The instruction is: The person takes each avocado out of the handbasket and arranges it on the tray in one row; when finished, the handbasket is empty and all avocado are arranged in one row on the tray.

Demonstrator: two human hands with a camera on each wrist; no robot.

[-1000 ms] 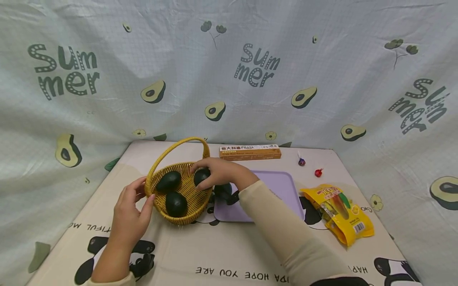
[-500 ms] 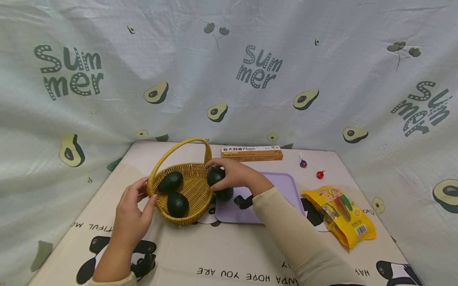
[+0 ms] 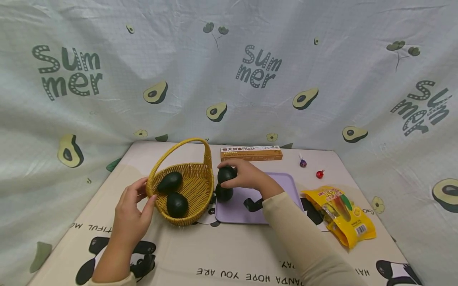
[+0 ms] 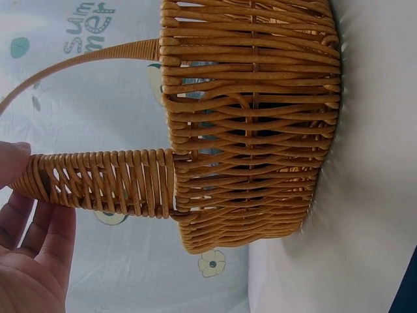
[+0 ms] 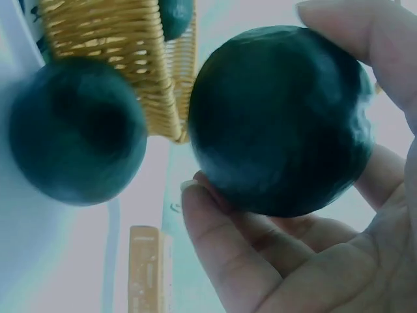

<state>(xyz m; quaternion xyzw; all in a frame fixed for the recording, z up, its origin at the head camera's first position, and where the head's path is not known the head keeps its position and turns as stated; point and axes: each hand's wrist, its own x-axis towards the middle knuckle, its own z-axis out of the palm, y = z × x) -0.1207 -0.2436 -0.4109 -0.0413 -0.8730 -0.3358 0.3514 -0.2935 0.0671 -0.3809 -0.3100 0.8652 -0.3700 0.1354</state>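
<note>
Since 1 s ago, right hand [image 3: 247, 174] has carried its avocado [image 3: 227, 173] out of the basket [image 3: 193, 206], now above the purple tray [image 3: 282, 186] w/ fingers curled round it. Left hand [image 3: 134, 212] grips basket rim. Avocado prob. firm, smooth, light-ish; cup it round the middle.

right hand [image 3: 247, 174] | basket [image 3: 200, 194] rim just left, avocado [image 3: 224, 193] on tray [image 3: 282, 186] right below it | pasta box [image 3: 251, 153] behind | open tray off to its right
</note>
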